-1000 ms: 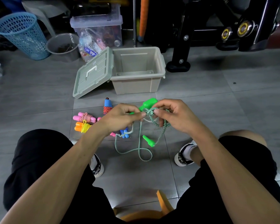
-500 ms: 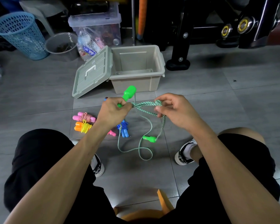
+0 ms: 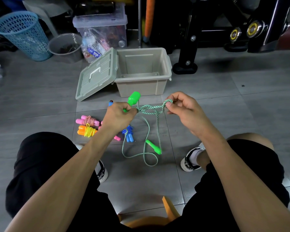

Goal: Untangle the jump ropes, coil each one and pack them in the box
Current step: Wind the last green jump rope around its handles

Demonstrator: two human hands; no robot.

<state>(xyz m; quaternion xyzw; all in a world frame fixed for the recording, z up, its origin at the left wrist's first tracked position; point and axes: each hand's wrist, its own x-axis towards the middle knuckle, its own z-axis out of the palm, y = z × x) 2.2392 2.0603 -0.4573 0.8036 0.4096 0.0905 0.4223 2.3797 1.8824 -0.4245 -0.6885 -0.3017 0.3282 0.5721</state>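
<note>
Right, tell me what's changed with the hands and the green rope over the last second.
The left hand and right hand, close together a second ago, have drawn apart, stretching the wound green rope between them. The green handle in the left hand has swung upright, and the right hand pinches a loop end. The other green handle, the coiled ropes and the open box have not moved.

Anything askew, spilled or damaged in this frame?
Nothing damaged or spilled. The box is empty, its lid leaning tilted against its left side. The green rope is only partly coiled, its second handle lying on the floor.
</note>
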